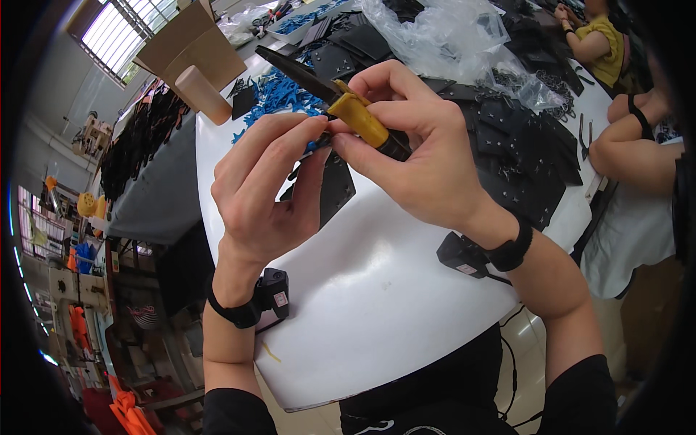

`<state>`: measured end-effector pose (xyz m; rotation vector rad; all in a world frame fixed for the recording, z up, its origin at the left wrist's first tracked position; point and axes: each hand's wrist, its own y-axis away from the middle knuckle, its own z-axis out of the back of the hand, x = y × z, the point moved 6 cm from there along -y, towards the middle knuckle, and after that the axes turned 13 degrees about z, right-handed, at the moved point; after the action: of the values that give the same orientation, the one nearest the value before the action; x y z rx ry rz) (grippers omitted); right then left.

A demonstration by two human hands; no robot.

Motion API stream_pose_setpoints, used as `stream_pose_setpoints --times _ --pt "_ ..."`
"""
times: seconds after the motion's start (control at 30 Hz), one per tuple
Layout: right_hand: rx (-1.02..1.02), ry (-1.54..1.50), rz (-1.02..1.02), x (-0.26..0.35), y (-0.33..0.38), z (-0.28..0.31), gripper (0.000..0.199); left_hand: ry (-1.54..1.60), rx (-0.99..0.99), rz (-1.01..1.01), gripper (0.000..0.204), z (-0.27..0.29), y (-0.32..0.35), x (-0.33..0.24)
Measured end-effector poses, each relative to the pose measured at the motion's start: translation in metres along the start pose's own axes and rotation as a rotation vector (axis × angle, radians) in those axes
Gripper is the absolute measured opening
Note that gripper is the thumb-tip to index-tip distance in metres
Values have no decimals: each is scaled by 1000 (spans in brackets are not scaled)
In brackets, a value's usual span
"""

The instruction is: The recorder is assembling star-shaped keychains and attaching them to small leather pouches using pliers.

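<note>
My right hand (417,152) is closed around a pair of pliers (355,112) with yellow and black handles, its dark jaws pointing up and to the left. My left hand (264,192) pinches something small at the pliers' handle end, thumb and forefinger together; what it pinches is hidden. Under my left fingers lies a flat black piece (335,187) on the white round table (377,290). Both wrists wear black bands with small black boxes.
Blue plastic bits (279,94), many flat black pieces (522,145) and clear plastic bags (449,36) cover the table's far half. A cardboard box (192,47) and a tan cylinder (203,94) stand at the back left. Other people's arms (638,152) rest at the right edge.
</note>
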<state>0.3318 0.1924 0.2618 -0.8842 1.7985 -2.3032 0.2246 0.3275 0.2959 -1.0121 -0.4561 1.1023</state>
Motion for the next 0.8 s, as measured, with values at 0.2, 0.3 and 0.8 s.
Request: stream_pose_setpoints --times 0.2,0.3,0.8 --pt "-8 -7 48 -2 -1 2 14 18 16 -7 33 -1 -1 2" --pt "1 -4 41 -1 -1 3 14 40 51 44 30 -1 0 3" --pt "-15 48 -78 -2 3 1 14 3 53 10 33 -6 0 1"
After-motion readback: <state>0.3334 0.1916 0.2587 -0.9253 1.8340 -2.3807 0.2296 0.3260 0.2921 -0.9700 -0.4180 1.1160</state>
